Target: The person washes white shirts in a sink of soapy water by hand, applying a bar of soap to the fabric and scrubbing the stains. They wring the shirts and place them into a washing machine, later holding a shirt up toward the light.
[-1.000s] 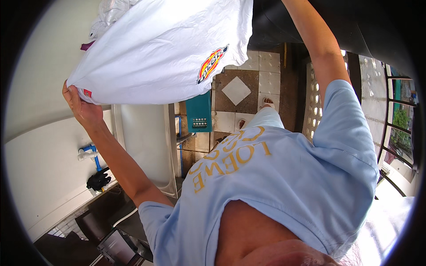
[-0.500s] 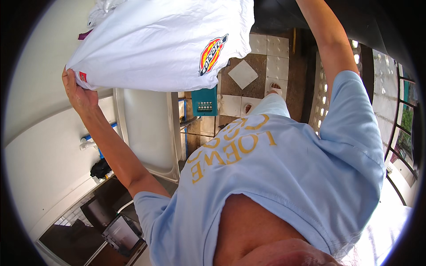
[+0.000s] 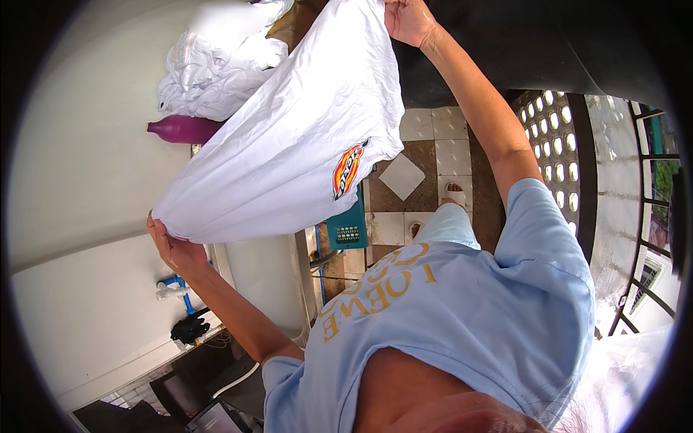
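A white shirt [image 3: 289,137] is stretched out in front of me, with a red, yellow and black printed patch on its lower part. My left hand [image 3: 177,249] is closed on its lower left corner, thumb and fingers pinching the cloth. Up at the top, my right hand [image 3: 410,22] grips the opposite edge, its fingertips partly hidden by the fabric and the picture's rim. Between the two hands the cloth hangs in long soft folds. Behind it lies a heap of white clothes [image 3: 216,76], beside a purple bottle-shaped object [image 3: 182,129].
Below the shirt is a pale sink or basin [image 3: 263,278] with a metal rim. A teal box with a perforated panel [image 3: 348,229] stands beyond it. Blue and white piping [image 3: 173,289] runs along the left wall. Patterned tiles [image 3: 404,177] cover the floor; a pierced block wall [image 3: 552,144] rises at right.
The right hand has come into view at the top, gripping the shirt's edge. The left hand and shirt sit lower in the picture, uncovering more of the purple object and clothes heap.
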{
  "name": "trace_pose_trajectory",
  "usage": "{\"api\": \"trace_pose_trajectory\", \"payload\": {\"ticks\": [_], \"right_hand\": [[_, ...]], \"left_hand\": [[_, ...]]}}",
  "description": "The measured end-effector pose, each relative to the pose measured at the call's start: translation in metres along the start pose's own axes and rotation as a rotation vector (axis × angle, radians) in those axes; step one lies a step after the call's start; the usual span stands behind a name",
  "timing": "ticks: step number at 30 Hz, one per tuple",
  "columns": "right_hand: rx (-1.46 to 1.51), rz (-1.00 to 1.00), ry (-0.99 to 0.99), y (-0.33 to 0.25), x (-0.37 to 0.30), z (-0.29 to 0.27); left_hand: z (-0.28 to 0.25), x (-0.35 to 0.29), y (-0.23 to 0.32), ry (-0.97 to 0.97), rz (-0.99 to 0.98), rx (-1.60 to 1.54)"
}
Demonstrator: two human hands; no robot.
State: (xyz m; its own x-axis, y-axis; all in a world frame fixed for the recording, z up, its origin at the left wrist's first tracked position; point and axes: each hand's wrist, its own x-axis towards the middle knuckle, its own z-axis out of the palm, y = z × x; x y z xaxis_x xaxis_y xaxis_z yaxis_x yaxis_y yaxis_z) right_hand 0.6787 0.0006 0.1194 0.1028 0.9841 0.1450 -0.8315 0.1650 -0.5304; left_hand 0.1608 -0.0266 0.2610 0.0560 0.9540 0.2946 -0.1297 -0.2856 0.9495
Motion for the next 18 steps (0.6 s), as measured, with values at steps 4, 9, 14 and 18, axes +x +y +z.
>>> {"api": "trace_pose_trajectory", "payload": {"ticks": [4, 9, 14, 18], "right_hand": [[-0.101, -0.175, 0.054, 0.019, -0.025, 0.025], [-0.289, -0.373, 0.203, 0.046, -0.035, 0.006], [-0.303, -0.298, 0.363, 0.051, -0.055, -0.011], [-0.269, -0.349, 0.344, 0.056, -0.06, -0.012]], "left_hand": [[-0.011, -0.012, -0.007, 0.038, 0.018, -0.078], [-0.024, -0.024, -0.014, 0.102, 0.036, -0.135], [-0.03, -0.025, -0.025, 0.165, -0.007, -0.168], [-0.029, -0.029, -0.028, 0.221, -0.013, -0.16]]}}
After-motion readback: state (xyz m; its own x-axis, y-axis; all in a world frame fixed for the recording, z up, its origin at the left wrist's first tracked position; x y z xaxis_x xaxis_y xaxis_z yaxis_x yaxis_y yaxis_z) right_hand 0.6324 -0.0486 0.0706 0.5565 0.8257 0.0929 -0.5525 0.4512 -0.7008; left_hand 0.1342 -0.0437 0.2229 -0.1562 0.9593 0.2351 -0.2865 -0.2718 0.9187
